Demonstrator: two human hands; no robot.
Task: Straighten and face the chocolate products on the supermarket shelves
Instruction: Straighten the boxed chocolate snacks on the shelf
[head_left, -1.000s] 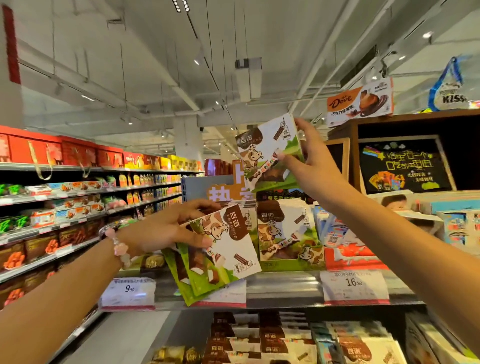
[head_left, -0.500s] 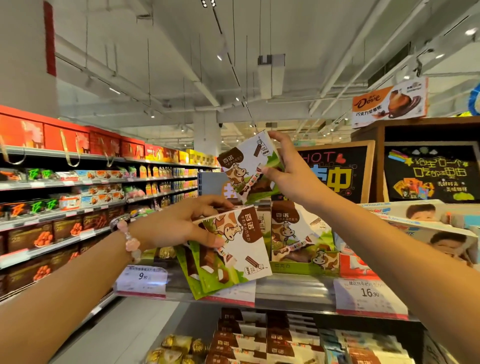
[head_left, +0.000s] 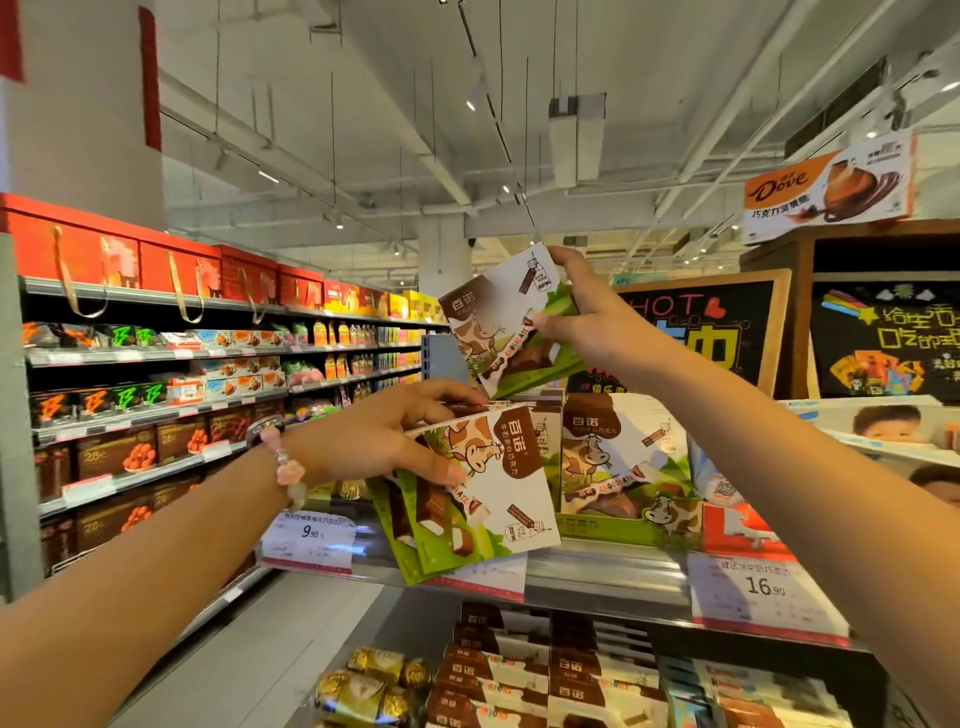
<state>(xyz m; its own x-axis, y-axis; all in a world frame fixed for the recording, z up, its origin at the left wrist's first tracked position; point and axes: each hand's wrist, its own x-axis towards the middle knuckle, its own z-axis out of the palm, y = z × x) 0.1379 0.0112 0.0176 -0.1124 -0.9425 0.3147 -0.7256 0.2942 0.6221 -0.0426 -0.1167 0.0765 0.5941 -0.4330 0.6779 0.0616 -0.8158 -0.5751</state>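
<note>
Hands (head_left: 384, 436) (head_left: 587, 317) grip flat, glossy cardboard chocolate boxes (head_left: 483, 488).

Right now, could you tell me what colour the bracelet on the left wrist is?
Pale pink beads, clearest in the head view.

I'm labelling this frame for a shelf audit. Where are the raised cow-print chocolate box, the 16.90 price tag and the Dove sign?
raised cow-print chocolate box (head_left: 498, 317), head view, on its white front panel.
16.90 price tag (head_left: 764, 587), head view, on the printed price.
Dove sign (head_left: 826, 187), head view, on its middle.
</note>
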